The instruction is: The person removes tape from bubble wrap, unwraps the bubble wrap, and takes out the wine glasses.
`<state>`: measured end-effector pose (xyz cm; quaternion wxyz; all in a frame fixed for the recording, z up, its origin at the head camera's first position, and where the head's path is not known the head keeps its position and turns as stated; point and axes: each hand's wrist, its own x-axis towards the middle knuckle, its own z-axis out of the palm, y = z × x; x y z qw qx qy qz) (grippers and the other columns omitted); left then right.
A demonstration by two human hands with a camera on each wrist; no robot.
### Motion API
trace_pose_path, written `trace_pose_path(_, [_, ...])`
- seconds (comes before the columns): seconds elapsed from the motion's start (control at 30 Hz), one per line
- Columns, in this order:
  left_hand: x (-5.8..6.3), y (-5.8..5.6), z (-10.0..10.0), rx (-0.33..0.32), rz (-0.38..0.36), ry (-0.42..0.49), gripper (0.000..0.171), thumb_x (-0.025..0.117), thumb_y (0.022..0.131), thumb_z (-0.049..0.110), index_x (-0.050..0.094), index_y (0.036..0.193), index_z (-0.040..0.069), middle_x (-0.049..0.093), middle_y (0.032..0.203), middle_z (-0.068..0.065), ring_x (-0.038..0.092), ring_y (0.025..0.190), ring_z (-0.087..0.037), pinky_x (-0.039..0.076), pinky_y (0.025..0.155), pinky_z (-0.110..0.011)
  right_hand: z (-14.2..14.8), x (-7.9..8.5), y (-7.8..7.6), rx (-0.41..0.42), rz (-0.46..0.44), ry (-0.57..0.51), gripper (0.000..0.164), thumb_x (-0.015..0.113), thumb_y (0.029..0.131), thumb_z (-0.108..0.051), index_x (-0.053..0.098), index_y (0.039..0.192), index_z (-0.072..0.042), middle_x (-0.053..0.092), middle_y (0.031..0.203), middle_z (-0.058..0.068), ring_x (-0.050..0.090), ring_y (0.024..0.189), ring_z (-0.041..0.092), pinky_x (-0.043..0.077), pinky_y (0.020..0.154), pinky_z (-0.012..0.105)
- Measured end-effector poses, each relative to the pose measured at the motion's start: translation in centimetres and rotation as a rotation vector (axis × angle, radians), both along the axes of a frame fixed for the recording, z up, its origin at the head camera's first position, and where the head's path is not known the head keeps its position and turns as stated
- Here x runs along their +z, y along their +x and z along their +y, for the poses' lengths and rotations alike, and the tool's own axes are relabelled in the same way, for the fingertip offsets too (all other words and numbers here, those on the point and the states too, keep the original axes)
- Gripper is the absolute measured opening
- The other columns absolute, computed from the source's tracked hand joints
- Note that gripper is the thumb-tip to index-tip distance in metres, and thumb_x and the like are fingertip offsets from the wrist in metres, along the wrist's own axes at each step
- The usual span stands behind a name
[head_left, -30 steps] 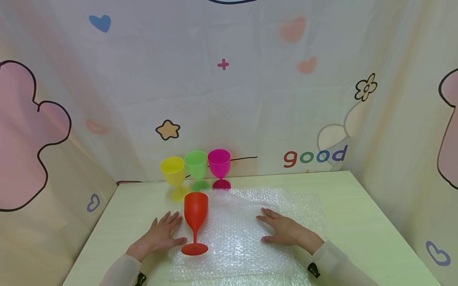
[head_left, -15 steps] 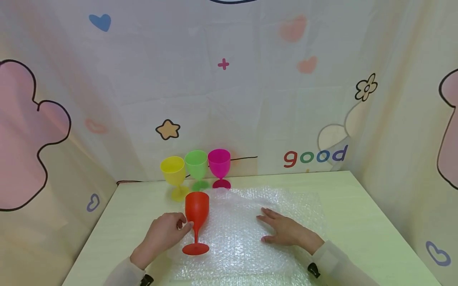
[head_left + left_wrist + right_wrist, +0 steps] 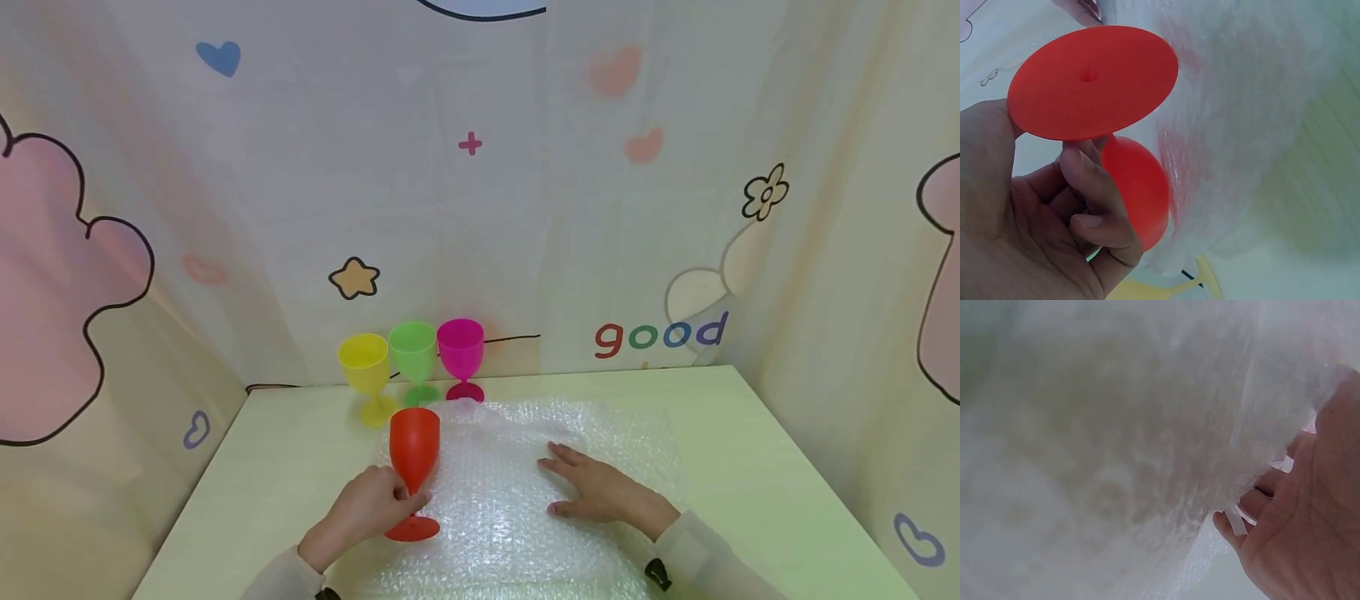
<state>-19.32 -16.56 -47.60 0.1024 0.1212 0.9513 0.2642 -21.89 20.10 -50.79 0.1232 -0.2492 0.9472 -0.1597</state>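
Observation:
A red plastic goblet [image 3: 415, 437] is at the left part of the bubble wrap [image 3: 495, 508]. My left hand [image 3: 363, 510] grips its stem between thumb and curled fingers, below the bowl. In the left wrist view the goblet's round foot [image 3: 1110, 94] faces the camera above the left hand [image 3: 1082, 215], and fingers hide the stem. With fingers spread, my right hand [image 3: 600, 490] rests on the right side of the wrap. The right wrist view shows the right hand [image 3: 1310, 506] against the wrap's edge, near a small whitish strip [image 3: 1236, 522].
Behind the wrap stand a yellow goblet [image 3: 365, 367], a green goblet [image 3: 413, 354] and a magenta goblet [image 3: 461, 350], all upright near the back edge of the pale table [image 3: 757, 475]. A printed curtain [image 3: 510, 225] hangs behind and along both sides.
My left hand has gone from lying spread beside the red goblet to gripping its stem, moving rightward. The right hand stays in place. The head view has tilted slightly.

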Motion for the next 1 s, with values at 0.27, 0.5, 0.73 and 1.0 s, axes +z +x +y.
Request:
trace_pose_path(0.27, [-0.8, -0.4, 0.1, -0.006, -0.062, 0.070, 0.047, 0.070, 0.087, 0.045, 0.055, 0.053, 0.017, 0.039, 0.047, 0.008, 0.037, 0.045, -0.009, 0.029, 0.046, -0.022, -0.2, 0.1, -0.2, -0.011, -0.031, -0.002, 0.075, 0.070, 0.085, -0.052, 0.044, 0.149, -0.022, 0.028, 0.163, 0.009, 0.031, 0.148, 0.033, 0.038, 0.112, 0.055])
trace_pose_path(0.5, [-1.4, -0.7, 0.0, -0.010, -0.094, 0.119, 0.045, 0.070, 0.089, 0.036, 0.057, 0.053, 0.015, 0.039, 0.047, 0.008, 0.036, 0.047, -0.009, 0.027, 0.046, -0.021, 0.1, 0.1, -0.3, 0.000, -0.013, 0.011, 0.075, 0.070, 0.084, -0.052, 0.044, 0.148, -0.022, 0.029, 0.162, 0.009, 0.033, 0.147, 0.033, 0.038, 0.112, 0.055])
trace_pose_path(0.73, [-1.7, -0.7, 0.0, -0.023, -0.099, 0.154, 0.039, 0.068, 0.091, 0.031, 0.062, 0.057, 0.014, 0.044, 0.049, 0.008, 0.038, 0.049, -0.008, 0.029, 0.046, -0.020, 0.4, 0.1, -0.4, 0.005, -0.002, 0.006, 0.075, 0.070, 0.085, -0.052, 0.044, 0.148, -0.022, 0.030, 0.162, 0.009, 0.033, 0.147, 0.034, 0.038, 0.112, 0.056])
trace_pose_path(1.0, [-1.2, -0.2, -0.6, -0.057, -0.072, 0.195, 0.033, 0.066, 0.093, 0.029, 0.067, 0.063, 0.016, 0.052, 0.053, 0.008, 0.044, 0.053, -0.008, 0.035, 0.048, -0.020, 0.3, 0.2, -0.2, 0.029, 0.002, -0.011, 0.076, 0.069, 0.085, -0.051, 0.044, 0.148, -0.018, 0.029, 0.161, 0.013, 0.033, 0.146, 0.037, 0.038, 0.111, 0.058])
